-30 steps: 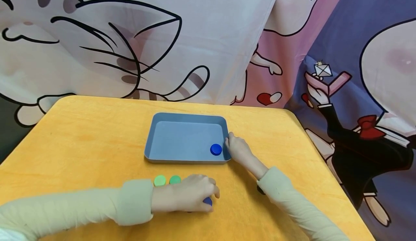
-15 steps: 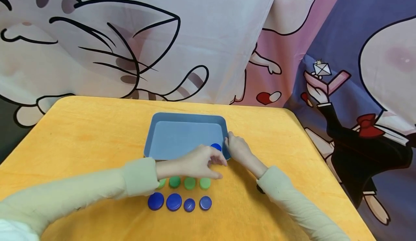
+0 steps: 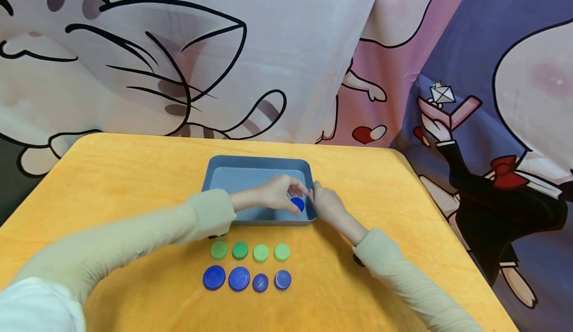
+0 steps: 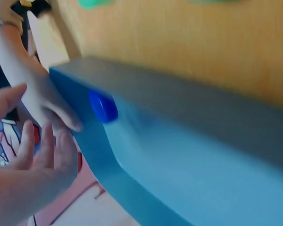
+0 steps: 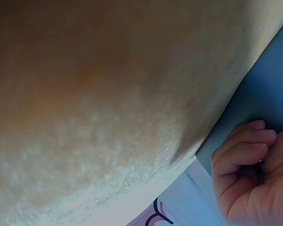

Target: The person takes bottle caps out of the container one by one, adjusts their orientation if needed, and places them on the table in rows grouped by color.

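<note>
My left hand hovers over the right part of a blue-grey tray, with its fingers bent and spread apart. Close by its fingertips a round blue bottle cap lies inside the tray; in the left wrist view a gap shows between that hand and the cap. On the tray's right rim, my right hand holds the edge with the thumb over the wall. Its curled fingers sit against the tray's outer side in the right wrist view.
In front of the tray lies a row of several green caps. Nearer the front is a row of several blue caps of differing sizes. All rest on a yellow table backed by a printed cartoon cloth.
My left hand has moved from the blue row up and away to above the tray, uncovering both rows. My right hand, the tray and the cap in it stay put.
</note>
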Tool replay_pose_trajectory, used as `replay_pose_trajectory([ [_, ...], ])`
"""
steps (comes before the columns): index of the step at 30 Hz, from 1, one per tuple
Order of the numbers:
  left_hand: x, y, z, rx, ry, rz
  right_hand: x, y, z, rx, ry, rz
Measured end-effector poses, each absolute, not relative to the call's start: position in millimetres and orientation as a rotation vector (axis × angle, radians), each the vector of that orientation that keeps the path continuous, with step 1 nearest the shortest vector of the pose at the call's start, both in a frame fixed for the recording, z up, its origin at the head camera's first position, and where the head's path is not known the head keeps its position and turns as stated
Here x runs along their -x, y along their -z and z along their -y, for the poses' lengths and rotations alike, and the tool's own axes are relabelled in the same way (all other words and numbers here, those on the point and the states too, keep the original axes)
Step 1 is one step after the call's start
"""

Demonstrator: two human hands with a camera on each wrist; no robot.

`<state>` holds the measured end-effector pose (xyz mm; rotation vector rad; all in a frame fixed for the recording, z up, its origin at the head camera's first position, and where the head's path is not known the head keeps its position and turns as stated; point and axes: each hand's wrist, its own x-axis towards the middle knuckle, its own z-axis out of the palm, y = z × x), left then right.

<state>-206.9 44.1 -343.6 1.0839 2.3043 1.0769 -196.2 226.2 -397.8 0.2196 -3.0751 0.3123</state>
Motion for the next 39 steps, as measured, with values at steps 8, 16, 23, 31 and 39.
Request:
replay_pose_trajectory([
  [8, 246, 342, -54, -1.151, -0.949, -2.222, 197, 397, -226, -0.19, -0.323, 3.108],
  [16, 272, 354, -62, -1.131, -0.816, -2.165, 198, 397, -225, -0.149, -0.348, 3.134],
  [23, 277, 371, -63, -1.211, -0.693, -2.158, 198, 397, -225, -0.135, -0.335, 3.156],
  [31, 270, 375, -65, -1.232, -0.687, -2.171, 198, 394, -224, -0.155, -0.319, 3.148],
  [39, 266, 382, -67, -1.26, -0.653, -2.245, 197, 396, -225, -0.167, -0.337, 3.149],
])
